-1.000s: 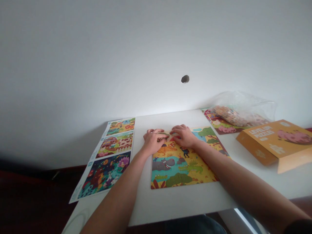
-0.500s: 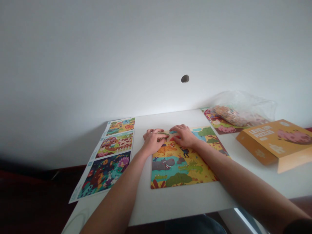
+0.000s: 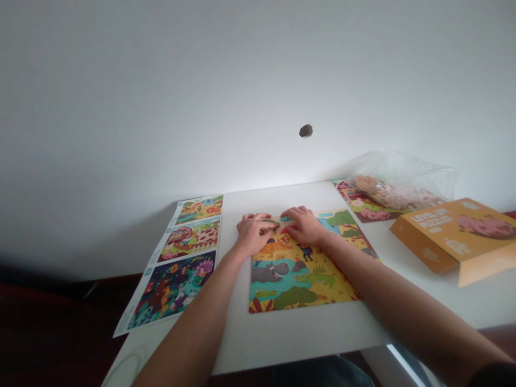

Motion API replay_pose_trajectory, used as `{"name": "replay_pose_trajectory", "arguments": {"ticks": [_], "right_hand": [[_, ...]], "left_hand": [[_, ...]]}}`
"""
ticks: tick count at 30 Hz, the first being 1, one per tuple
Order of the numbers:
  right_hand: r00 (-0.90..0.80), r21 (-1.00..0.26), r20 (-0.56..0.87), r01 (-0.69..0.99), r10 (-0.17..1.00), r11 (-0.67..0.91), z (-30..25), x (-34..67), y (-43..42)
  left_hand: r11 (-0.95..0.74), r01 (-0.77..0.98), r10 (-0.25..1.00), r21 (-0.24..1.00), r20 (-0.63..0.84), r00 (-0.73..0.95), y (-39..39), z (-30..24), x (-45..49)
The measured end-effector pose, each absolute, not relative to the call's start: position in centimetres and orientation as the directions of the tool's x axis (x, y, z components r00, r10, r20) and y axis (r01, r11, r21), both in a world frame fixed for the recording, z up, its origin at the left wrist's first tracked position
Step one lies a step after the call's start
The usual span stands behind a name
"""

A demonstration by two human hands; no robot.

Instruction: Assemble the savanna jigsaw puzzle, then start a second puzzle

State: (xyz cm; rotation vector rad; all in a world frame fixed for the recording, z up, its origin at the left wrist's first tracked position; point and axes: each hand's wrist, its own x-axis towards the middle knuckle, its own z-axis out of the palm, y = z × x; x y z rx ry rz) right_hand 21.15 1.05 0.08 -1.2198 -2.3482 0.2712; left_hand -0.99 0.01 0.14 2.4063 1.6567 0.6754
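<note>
A colourful animal jigsaw puzzle (image 3: 298,279) lies flat on the white table, its lower part showing a hippo, a crocodile and green bushes. My left hand (image 3: 253,234) rests on its upper left corner, fingers spread, with green and brown print showing through the gaps. Over the top middle of the puzzle is my right hand (image 3: 306,226), thumb apart from the bent fingers and bits of blue and red print between them. Both hands touch the puzzle with fingertips close together. The print beneath the palms is hidden, and I see no loose piece held.
Left of the puzzle, a sheet with three pictures (image 3: 173,290) overhangs the table edge. At right stand an orange puzzle box (image 3: 447,231) with an open flap and a clear bag of pieces (image 3: 379,188) lying on a farm picture (image 3: 373,214). A white wall (image 3: 258,97) rises behind.
</note>
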Motion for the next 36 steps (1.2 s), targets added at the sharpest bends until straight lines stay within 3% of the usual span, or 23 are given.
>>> {"name": "replay_pose_trajectory", "arguments": {"ticks": [24, 36], "right_hand": [[-0.497, -0.389, 0.304, 0.714, 0.813, 0.582, 0.23, 21.23, 1.05], [-0.49, -0.45, 0.395, 0.634, 0.777, 0.629, 0.74, 21.19, 0.84]], "left_hand": [[-0.364, 0.86, 0.923, 0.359, 0.265, 0.28, -0.26, 0.43, -0.93], [-0.371, 0.853, 0.92, 0.366, 0.269, 0.285, -0.14, 0.33, -0.88]]}}
